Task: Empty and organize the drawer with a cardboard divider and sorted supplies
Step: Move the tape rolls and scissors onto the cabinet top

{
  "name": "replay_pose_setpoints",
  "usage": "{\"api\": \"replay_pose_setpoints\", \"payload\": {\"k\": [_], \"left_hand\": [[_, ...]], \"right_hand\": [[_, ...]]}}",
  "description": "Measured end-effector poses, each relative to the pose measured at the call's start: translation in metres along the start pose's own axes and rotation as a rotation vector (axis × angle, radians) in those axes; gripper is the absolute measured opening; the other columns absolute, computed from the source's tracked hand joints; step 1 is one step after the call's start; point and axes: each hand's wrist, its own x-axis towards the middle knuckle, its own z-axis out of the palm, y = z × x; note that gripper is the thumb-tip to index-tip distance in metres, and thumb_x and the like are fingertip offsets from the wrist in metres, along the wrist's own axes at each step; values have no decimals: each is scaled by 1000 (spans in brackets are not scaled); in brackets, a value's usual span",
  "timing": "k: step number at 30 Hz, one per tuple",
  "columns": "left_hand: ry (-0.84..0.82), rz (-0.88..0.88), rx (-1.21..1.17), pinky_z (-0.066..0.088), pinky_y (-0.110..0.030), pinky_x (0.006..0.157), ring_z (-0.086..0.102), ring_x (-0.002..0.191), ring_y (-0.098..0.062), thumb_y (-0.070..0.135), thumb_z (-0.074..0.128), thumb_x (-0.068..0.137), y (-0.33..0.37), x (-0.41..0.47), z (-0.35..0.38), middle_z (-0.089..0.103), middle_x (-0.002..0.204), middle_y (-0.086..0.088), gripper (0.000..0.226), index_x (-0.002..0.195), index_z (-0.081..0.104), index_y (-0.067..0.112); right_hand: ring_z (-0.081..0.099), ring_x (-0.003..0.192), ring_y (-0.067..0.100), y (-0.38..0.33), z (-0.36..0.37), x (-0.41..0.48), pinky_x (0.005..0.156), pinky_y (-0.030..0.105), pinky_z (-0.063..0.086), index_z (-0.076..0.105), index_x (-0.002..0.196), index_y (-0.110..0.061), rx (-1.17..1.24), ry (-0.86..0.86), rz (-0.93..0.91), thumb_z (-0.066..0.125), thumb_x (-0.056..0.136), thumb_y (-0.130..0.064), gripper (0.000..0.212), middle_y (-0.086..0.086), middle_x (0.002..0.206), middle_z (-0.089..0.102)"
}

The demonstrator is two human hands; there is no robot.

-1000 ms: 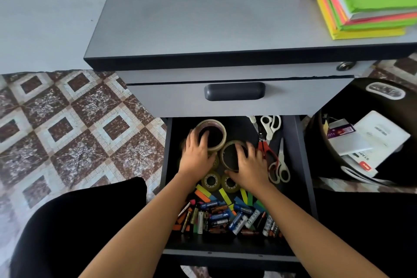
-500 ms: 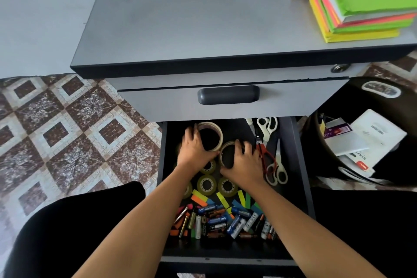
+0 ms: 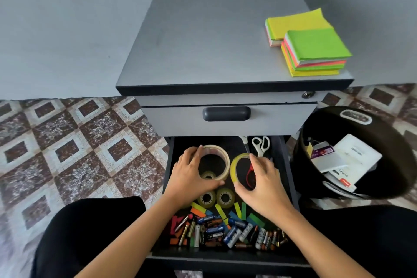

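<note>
In the open drawer point(image 3: 225, 141), the left hand point(image 3: 189, 176) grips the wide tape roll point(image 3: 225, 165) and the right hand point(image 3: 261, 178) the thin yellow roll point(image 3: 232, 170), side by side; the counter point(image 3: 214, 40) lies straight ahead, above both.

The open drawer point(image 3: 228, 142) holds two large rolls, a wide beige tape roll point(image 3: 214, 147) and a thin yellow tape roll point(image 3: 232, 165), plus three small tape rolls point(image 3: 206, 198) and two pairs of scissors, white-handled scissors point(image 3: 260, 145) and red-handled scissors point(image 3: 249, 171). The batteries point(image 3: 225, 232) and coloured paper strips point(image 3: 198, 210) are too heaped to count. Two stacks of sticky notes point(image 3: 316, 52) sit on the cabinet top point(image 3: 203, 40), with one black bin point(image 3: 300, 160) beside.
</note>
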Motion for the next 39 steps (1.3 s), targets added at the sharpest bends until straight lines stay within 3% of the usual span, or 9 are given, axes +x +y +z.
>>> {"api": "replay_pose_setpoints", "payload": {"k": [4, 12, 18, 23, 28, 33, 35, 39], "left_hand": [[77, 64, -44, 24, -19, 103, 28, 131, -9, 83, 53, 52, 19, -21, -45, 28, 140, 10, 115, 147, 25, 24], [360, 232, -55, 29, -20, 98, 34, 120, -3, 79, 50, 51, 73, -28, -147, 35, 122, 13, 102, 138, 41, 27], [484, 160, -19, 31, -23, 98, 38, 125, -15, 70, 65, 60, 77, 28, -202, 42, 128, 1, 83, 130, 46, 29], [477, 15, 7, 36, -34, 104, 38, 126, -21, 72, 63, 65, 71, 88, -224, 42, 132, -5, 88, 133, 46, 19], [402, -44, 20, 37, -36, 101, 38, 125, -25, 76, 60, 65, 65, 132, -225, 43, 132, -9, 94, 136, 44, 16], [328, -81, -17, 35, -39, 103, 35, 128, -29, 70, 61, 70, 61, 150, -219, 36, 139, -14, 95, 138, 38, 7], [318, -67, -62, 35, -38, 104, 35, 130, -29, 68, 62, 70, 57, 152, -219, 35, 141, -14, 96, 139, 37, 8], [247, -1, -258, 26, -40, 112, 23, 140, -26, 51, 73, 72, 45, 147, -226, 21, 152, -12, 107, 150, 10, 13]], "right_hand": [[22, 134, 10, -24, -40, -20, 102, 16, 21, 23, 147, -24, 96, 72, -129, 61, 84, -43, 76, -4, 142, 25], [28, 131, 6, -92, -114, -20, 98, 14, 21, 30, 145, -24, 194, 230, -361, 60, 84, -41, 70, -5, 135, 34], [41, 120, 16, -130, -145, 21, 97, 21, 30, 46, 133, -24, 155, 396, -451, 42, 67, -66, 77, 2, 122, 49], [40, 123, 22, -152, -153, 58, 100, 26, 32, 45, 134, -23, 102, 392, -433, 50, 70, -63, 76, 8, 124, 50], [36, 128, 24, -161, -148, 81, 107, 33, 32, 40, 139, -23, 80, 327, -405, 58, 79, -51, 69, 9, 130, 45], [36, 129, 25, -166, -144, 103, 108, 37, 34, 42, 138, -26, 64, 271, -389, 48, 71, -65, 78, 9, 130, 47], [36, 130, 26, -172, -146, 114, 108, 36, 32, 41, 138, -24, 70, 258, -370, 55, 79, -55, 69, 11, 132, 46], [38, 131, 29, -191, -152, 143, 107, 36, 34, 44, 137, -25, 60, 210, -379, 58, 82, -51, 61, 13, 137, 44]]}}
